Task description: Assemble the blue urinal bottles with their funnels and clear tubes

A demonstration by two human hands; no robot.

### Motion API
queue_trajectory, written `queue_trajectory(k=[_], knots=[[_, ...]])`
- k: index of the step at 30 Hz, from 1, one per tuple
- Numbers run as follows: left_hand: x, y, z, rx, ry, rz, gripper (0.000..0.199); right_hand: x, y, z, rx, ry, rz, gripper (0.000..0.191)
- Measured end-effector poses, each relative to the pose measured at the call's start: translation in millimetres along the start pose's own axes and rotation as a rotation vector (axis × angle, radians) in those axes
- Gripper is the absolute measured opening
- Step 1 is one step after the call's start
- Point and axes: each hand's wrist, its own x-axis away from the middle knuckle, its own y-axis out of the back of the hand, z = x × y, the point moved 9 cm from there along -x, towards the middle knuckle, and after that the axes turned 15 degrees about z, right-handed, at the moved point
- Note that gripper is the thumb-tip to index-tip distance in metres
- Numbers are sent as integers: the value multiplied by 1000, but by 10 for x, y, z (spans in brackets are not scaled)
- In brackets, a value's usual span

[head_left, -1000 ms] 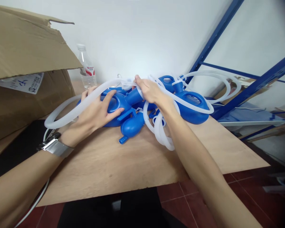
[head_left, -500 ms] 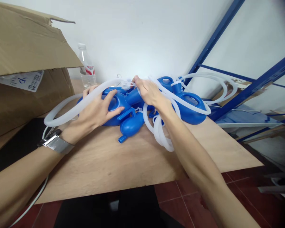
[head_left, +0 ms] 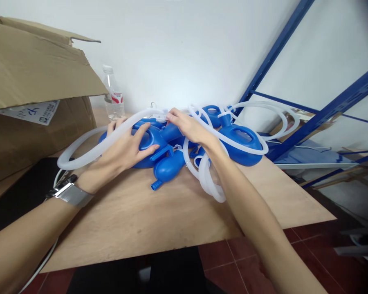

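Note:
My left hand lies over a blue plastic urinal bottle, thumb and fingers spread around its body to steady it. A translucent white hose loops over the back of this hand. At the hose's far end, above the bottle's neck, my right hand has its fingers pinched on a clear plastic end piece; the fingertips partly hide it. In front lies a smaller blue bulb-shaped part with a short ribbed spout. To the right is another blue urinal bottle with its hose draped across it.
An open cardboard box stands at the left, with a water bottle by the wall. Coiled hose lies on the wooden table. A blue metal shelf frame rises on the right. A black object lies left.
The view has shifted slightly, so the scene sits a little lower. Both hands keep nearly the same places on the bottle and the hose end.

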Motion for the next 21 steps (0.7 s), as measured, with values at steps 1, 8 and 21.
queue_trajectory(k=[1,8,21], knots=[[1,-3,2,-2,0,5,72,-4,-5,-7,-18,-5,18,54],[7,0,23,21,29,28,71,-42,90,195,-21,175,-91,32],[24,0,24,72,-3,23,67,-81,-20,299,133,126,-3,29]])
